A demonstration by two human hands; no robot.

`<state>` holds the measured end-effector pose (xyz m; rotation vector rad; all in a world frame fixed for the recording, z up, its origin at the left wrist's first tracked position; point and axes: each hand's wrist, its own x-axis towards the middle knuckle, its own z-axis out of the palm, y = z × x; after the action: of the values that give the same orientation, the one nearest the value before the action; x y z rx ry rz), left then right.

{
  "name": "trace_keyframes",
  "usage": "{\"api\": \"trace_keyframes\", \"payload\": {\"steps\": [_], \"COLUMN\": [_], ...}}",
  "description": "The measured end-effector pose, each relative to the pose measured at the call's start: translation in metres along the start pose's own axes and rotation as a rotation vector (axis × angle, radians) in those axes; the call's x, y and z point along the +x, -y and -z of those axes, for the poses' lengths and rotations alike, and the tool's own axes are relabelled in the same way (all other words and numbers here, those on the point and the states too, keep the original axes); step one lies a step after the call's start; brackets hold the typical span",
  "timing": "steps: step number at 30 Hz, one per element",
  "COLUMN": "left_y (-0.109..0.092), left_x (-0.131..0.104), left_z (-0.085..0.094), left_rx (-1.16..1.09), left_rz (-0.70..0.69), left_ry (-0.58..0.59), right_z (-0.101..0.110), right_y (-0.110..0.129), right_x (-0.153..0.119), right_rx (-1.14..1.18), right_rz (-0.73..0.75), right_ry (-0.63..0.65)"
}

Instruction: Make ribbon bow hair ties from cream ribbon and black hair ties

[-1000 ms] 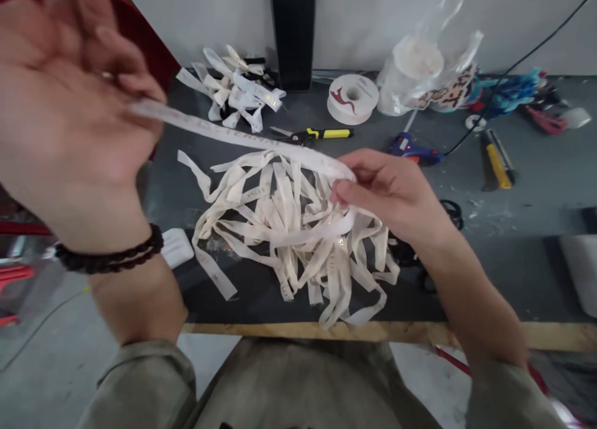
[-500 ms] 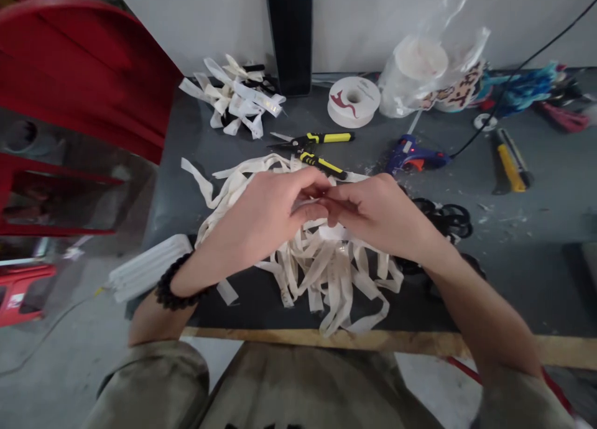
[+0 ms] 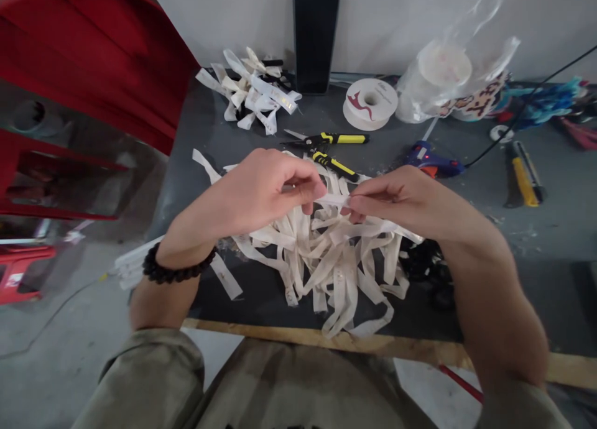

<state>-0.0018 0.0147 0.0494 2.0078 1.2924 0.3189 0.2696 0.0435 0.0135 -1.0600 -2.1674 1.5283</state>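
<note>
A short stretch of white ribbon (image 3: 334,199) spans the gap between my two hands. My left hand (image 3: 280,189) pinches one end between thumb and fingers. Its other end is gripped in the fingertips of my right hand (image 3: 392,199). Below both hands lies a loose heap of cream ribbon strips (image 3: 342,273), some with faint gold print. Close to my right forearm, partly covered by it, is a pile of black hair ties (image 3: 426,264). A separate cut ribbon piece (image 3: 226,276) rests near my left wrist.
Yellow-and-black snips (image 3: 326,146) lie open behind the heap. Farther back are finished ribbon bows (image 3: 254,93), a black phone (image 3: 317,37) against the wall and a ribbon spool (image 3: 370,102). To the right sit a blue glue gun (image 3: 433,160) with its cord and a yellow cutter knife (image 3: 525,174).
My hands have drawn apart, and the ribbon between them now shows stretched out. The camera view has shifted slightly left.
</note>
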Motion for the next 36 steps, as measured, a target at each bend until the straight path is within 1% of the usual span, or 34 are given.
{"api": "trace_keyframes", "payload": {"steps": [3,5,8,12,16,19,23,28,31,34,36], "left_y": [0.005,0.009,0.014,0.016,0.020,0.028,0.036,0.030,0.028,0.031,0.033], "left_x": [0.002,0.003,0.004,0.005,0.011,0.017,0.018,0.008,0.001,-0.002,-0.002], "left_z": [0.000,-0.001,-0.001,0.005,0.011,0.015,0.022,0.037,0.044,0.047,0.048], "left_rx": [0.019,0.042,0.079,0.163,0.258,0.267,0.331,0.273,0.250,0.238,0.253], "left_rz": [0.016,0.025,0.033,0.015,0.078,0.092,0.135,0.137,0.161,0.146,0.144], "left_ry": [0.009,0.023,0.116,0.240,0.322,0.339,0.293,0.339,0.371,0.423,0.436], "right_z": [0.005,0.006,0.003,-0.001,0.003,0.013,0.029,0.040,0.043,0.044,0.045], "right_y": [-0.005,-0.009,-0.011,-0.003,0.002,-0.004,-0.012,-0.007,-0.002,-0.001,0.000], "right_x": [0.000,0.001,0.003,0.005,0.003,0.001,-0.003,-0.011,-0.016,-0.020,-0.021], "right_rx": [-0.010,-0.020,-0.077,-0.215,-0.309,-0.292,-0.279,-0.203,-0.225,-0.285,-0.292], "right_rz": [-0.034,-0.059,-0.089,-0.126,-0.157,-0.201,-0.228,-0.196,-0.168,-0.159,-0.168], "right_ry": [0.015,-0.004,-0.039,-0.034,-0.019,0.033,0.104,0.082,0.103,0.067,0.093]}}
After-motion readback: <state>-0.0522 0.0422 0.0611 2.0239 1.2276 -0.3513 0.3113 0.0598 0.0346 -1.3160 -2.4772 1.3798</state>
